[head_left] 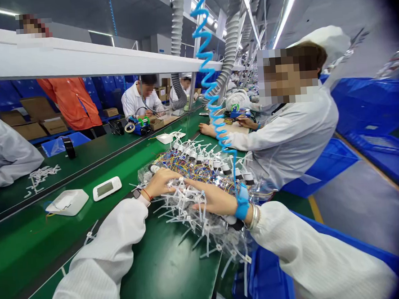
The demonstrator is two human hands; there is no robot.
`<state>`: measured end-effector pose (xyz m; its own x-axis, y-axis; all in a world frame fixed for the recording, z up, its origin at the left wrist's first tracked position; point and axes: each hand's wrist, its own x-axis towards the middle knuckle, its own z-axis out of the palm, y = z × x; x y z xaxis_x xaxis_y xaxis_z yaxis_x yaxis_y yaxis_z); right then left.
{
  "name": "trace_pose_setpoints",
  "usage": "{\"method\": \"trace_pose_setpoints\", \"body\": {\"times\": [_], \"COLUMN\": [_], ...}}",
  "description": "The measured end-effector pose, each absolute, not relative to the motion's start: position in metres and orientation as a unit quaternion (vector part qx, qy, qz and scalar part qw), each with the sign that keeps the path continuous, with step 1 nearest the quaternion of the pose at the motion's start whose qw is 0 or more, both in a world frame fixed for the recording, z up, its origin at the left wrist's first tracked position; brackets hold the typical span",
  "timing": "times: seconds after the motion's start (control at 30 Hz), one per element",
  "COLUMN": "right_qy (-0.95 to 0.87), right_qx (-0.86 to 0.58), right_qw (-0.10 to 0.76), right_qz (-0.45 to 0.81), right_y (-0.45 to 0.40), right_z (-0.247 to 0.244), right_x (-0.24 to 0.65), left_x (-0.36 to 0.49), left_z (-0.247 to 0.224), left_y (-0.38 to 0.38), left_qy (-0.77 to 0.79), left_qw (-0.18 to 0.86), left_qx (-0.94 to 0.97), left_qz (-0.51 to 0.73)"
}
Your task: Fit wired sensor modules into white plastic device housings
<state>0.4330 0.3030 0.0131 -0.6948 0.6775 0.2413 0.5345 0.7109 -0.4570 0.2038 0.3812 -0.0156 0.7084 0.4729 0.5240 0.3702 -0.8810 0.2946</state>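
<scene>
A large bundle of parts with white strips like cable ties lies at the green bench's edge, in clear plastic. My left hand rests on its near left side, with fingers bent over the white strips. From the right, my right hand reaches across with thumb and fingers around the same cluster. The fingertips of both hands are partly hidden among the strips. Behind them, tangled coloured wires fill the middle, and several white cylindrical parts with black bands line the far side.
On the green conveyor belt sit a white housing and a white device with a screen. A coiled blue hose hangs in front. A co-worker works at right. Blue bins stand below the bench.
</scene>
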Motion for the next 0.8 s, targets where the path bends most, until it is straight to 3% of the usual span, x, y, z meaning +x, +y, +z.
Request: {"method": "trace_pose_setpoints", "body": {"times": [0.2, 0.43, 0.8], "right_qy": [-0.896, -0.900, -0.886], "right_qx": [-0.329, -0.354, -0.410], "right_qw": [0.198, 0.158, 0.190], "right_qz": [0.223, 0.202, 0.106], "right_y": [0.298, 0.298, 0.270], "right_z": [0.024, 0.018, 0.027], "right_x": [0.429, 0.429, 0.425], "left_x": [0.200, 0.186, 0.206], "left_z": [-0.009, -0.003, -0.017], "left_y": [0.360, 0.351, 0.338], "left_qy": [0.243, 0.137, 0.129], "left_qw": [0.070, -0.069, -0.131], "left_qx": [0.911, 0.973, 0.901], "left_qz": [0.327, 0.174, 0.392]}}
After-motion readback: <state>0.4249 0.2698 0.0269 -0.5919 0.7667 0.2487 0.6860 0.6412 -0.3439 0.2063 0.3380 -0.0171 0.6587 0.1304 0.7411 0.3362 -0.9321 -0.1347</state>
